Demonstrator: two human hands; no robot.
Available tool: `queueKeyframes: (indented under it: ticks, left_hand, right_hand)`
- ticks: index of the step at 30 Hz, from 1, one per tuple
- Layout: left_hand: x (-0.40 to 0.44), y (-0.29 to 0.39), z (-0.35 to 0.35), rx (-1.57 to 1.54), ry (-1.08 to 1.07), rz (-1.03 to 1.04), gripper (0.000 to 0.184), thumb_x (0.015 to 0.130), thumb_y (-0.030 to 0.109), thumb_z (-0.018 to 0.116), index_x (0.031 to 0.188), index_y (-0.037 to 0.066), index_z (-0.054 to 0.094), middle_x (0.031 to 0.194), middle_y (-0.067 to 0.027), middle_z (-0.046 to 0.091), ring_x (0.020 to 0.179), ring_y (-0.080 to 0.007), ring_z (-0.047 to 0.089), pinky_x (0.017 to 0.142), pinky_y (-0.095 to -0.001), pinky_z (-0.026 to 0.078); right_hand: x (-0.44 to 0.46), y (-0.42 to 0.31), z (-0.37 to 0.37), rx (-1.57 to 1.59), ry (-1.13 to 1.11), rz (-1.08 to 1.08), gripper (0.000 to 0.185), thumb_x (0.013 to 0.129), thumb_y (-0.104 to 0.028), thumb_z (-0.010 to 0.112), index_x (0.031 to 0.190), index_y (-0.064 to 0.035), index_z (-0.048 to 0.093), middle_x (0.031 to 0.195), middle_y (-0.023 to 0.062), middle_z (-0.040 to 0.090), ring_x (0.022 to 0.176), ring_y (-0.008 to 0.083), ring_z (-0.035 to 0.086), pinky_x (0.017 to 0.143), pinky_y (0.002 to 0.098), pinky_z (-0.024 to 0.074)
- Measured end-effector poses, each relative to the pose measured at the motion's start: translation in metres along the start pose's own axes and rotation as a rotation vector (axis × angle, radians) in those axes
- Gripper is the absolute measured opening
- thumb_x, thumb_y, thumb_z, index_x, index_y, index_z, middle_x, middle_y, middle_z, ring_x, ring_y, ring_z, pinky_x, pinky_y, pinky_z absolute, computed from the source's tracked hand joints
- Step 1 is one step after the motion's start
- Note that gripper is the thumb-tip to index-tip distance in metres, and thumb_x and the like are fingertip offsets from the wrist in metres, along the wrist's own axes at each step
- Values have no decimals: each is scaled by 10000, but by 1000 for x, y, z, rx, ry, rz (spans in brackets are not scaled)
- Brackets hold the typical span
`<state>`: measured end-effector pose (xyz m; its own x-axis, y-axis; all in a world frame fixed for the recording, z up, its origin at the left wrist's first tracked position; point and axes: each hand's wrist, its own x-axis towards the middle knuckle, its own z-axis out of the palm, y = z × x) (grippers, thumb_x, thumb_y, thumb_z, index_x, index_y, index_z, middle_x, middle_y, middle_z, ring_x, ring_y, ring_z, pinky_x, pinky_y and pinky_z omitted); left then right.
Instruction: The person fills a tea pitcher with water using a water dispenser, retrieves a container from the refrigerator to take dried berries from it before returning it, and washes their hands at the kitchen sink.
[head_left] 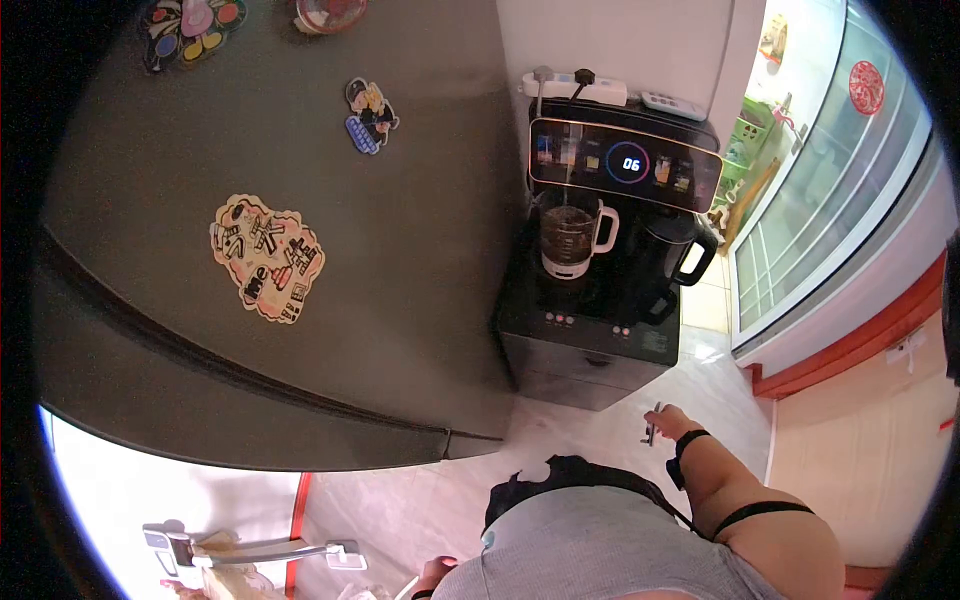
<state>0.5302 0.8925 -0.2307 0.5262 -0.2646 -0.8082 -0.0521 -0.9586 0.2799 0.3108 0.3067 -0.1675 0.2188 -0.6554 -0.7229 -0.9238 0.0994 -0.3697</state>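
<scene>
My right hand hangs low in front of the tea machine, its fingers closed on a small silvery metal object whose kind I cannot make out. At the bottom edge is my left hand, partly cut off and curled; a thin white strip lies beside it, and I cannot tell whether it is held. On the black tea machine, a glass kettle with a white handle stands under the spout, with brownish contents. To its right stands a black kettle. The lit panel reads 06.
A dark refrigerator with several magnets fills the left side. Behind the machine lie a white power strip and a remote control. A sliding glass door is at the right. A white door with a handle is at lower left.
</scene>
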Motion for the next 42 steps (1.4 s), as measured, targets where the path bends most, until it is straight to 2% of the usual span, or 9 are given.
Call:
queueKeyframes:
  ticks: [20, 24, 29, 31, 32, 35, 37, 40, 42]
  left_hand:
    - [28, -36, 44, 134, -178, 89, 331, 758, 391, 561, 913, 111, 642, 918, -120, 634, 906, -282, 589, 793, -366, 471]
    - [43, -33, 55, 245, -220, 198, 326, 766, 388, 554, 914, 112, 641, 919, -122, 633, 906, -284, 588, 791, -367, 472]
    - [63, -34, 63, 662, -198, 562, 320, 777, 385, 546, 915, 112, 639, 919, -124, 632, 907, -286, 587, 787, -367, 472]
    - [65, -33, 53, 228, -118, 308, 313, 807, 375, 510, 927, 114, 633, 930, -133, 626, 912, -299, 580, 781, -373, 470]
    - [68, -30, 49, -202, -32, 44, 310, 836, 364, 474, 939, 115, 626, 941, -142, 619, 917, -312, 572, 775, -378, 468]
    - [53, 24, 13, -12, -47, 410, 322, 862, 349, 437, 967, 101, 613, 968, -144, 608, 924, -304, 567, 777, -377, 460]
    - [27, 87, -19, 5, -9, 511, 288, 863, 309, 458, 972, 91, 612, 963, -135, 611, 914, -294, 571, 779, -372, 456]
    - [-10, 183, -62, -43, 19, 600, 241, 862, 248, 480, 961, 76, 615, 958, -124, 614, 887, -294, 570, 782, -367, 450]
    - [-23, 225, -79, -57, 62, 749, 245, 864, 247, 478, 942, 60, 617, 957, -130, 610, 884, -296, 568, 785, -353, 448]
  right_hand:
    - [17, -19, 3, -84, -68, -17, 436, 663, -415, 610, 673, 20, 619, 661, 135, 602, 599, 223, 586, 556, 348, 459]
    - [28, -5, 7, -79, -52, -105, 434, 663, -425, 607, 657, 8, 597, 608, 87, 568, 511, 184, 540, 463, 305, 442]
    - [22, -8, 6, -90, -32, -81, 406, 676, -397, 601, 627, 6, 588, 569, 87, 550, 472, 182, 519, 443, 298, 429]
    - [16, -19, 9, -48, -100, -148, 389, 684, -383, 597, 656, 6, 591, 543, 83, 535, 451, 185, 504, 436, 297, 424]
    - [14, -23, 8, -6, -168, -219, 374, 691, -369, 594, 684, 5, 595, 517, 80, 520, 429, 187, 488, 429, 296, 418]
    - [-20, -75, 6, 82, -384, -229, 558, 718, -433, 624, 1114, -61, 498, 1006, 64, 552, 864, 171, 522, 695, 299, 453]
    - [-13, -96, 18, 187, -531, -301, 614, 721, -402, 647, 1183, -58, 433, 1078, 83, 537, 987, 215, 500, 760, 353, 467]
    - [-38, -131, 27, 405, -566, -326, 568, 754, -351, 641, 1199, -74, 423, 1074, 63, 544, 987, 193, 516, 797, 347, 465]
    - [-55, -151, 28, 652, -772, -344, 494, 792, -276, 619, 1205, -94, 420, 1075, 44, 550, 978, 171, 536, 831, 328, 458]
